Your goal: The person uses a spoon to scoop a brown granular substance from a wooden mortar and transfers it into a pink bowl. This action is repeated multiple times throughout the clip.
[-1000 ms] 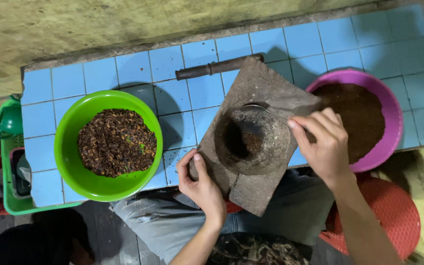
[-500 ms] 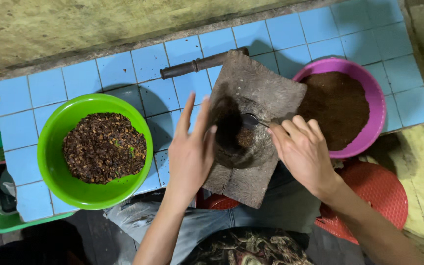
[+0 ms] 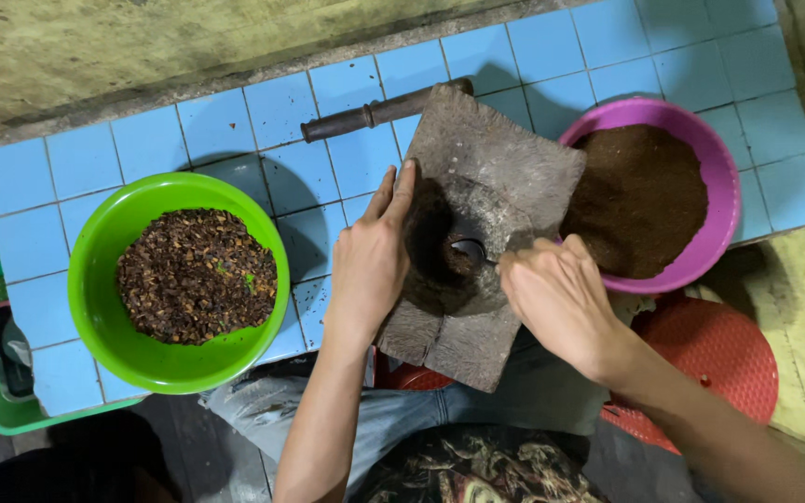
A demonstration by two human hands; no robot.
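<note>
A green bowl (image 3: 177, 282) of coarse bits is sitting left. The left hand (image 3: 370, 259) is lying open, bracing the stone mortar (image 3: 477, 233). The right hand (image 3: 559, 296) is gripping a spoon (image 3: 470, 250) inside; scooping gently, mortar steady, would avoid spilling beside the purple bowl (image 3: 649, 191).

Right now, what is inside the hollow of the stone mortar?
In the stone mortar a spoon bowl shows over dark brown powder. The right hand covers its handle; the left hand hides the hollow's left edge.
</note>
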